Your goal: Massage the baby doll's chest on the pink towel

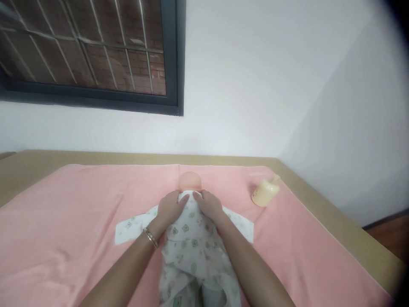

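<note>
A baby doll [189, 181] lies stretched out with its smooth round head pointing away from me; no facial features can be made out. It has on a white top [191, 224] and matching trousers [191, 256], both with small green prints. The top's long sleeves spread out flat to either side. My left hand [171, 207] wraps around the doll's left-hand shoulder in the picture, thumb on the cloth near the neck. Mirroring it, my right hand [209, 205] grips the other shoulder, thumb also by the collar. Both hands' remaining fingers are partly hidden at the doll's sides.
Beneath the doll is a pink cloth [96, 204] with some wrinkles at the left, spread on a tan surface [319, 202]. A pale yellow pump bottle [266, 193] lies tilted at the right. Behind are a white wall [239, 85] and a dark-framed barred window [174, 55].
</note>
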Action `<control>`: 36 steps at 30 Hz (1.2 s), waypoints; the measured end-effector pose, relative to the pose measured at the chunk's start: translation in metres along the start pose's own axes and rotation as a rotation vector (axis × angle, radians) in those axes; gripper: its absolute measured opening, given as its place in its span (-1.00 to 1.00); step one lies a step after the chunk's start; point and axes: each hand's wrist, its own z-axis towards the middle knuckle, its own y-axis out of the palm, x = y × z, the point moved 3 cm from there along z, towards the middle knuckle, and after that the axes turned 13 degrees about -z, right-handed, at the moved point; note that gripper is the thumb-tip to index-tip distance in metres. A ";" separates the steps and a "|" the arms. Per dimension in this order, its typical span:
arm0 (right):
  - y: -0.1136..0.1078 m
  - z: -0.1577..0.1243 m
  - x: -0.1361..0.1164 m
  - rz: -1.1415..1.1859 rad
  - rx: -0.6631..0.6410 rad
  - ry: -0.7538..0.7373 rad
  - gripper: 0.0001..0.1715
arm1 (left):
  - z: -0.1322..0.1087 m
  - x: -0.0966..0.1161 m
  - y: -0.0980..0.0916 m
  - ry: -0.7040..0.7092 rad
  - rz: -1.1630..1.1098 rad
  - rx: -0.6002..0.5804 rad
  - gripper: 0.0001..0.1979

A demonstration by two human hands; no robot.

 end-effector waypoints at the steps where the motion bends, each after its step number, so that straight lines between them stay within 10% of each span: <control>1: 0.000 0.000 0.000 0.000 0.002 -0.001 -0.33 | 0.001 -0.001 0.000 0.000 -0.007 -0.003 -0.48; 12: -0.006 -0.008 -0.008 -0.081 0.079 0.029 -0.35 | -0.003 0.001 -0.007 -0.009 -0.046 -0.008 -0.51; 22: 0.024 -0.074 -0.021 -0.208 0.251 -0.181 -0.31 | -0.029 0.033 0.003 0.186 0.222 0.110 -0.65; 32: -0.020 -0.003 -0.002 -0.112 -0.082 -0.005 -0.35 | -0.067 0.040 0.037 0.381 0.357 0.198 -0.42; 36: -0.007 -0.034 -0.014 -0.202 0.111 -0.022 -0.42 | -0.034 0.024 0.010 0.149 0.277 0.104 -0.44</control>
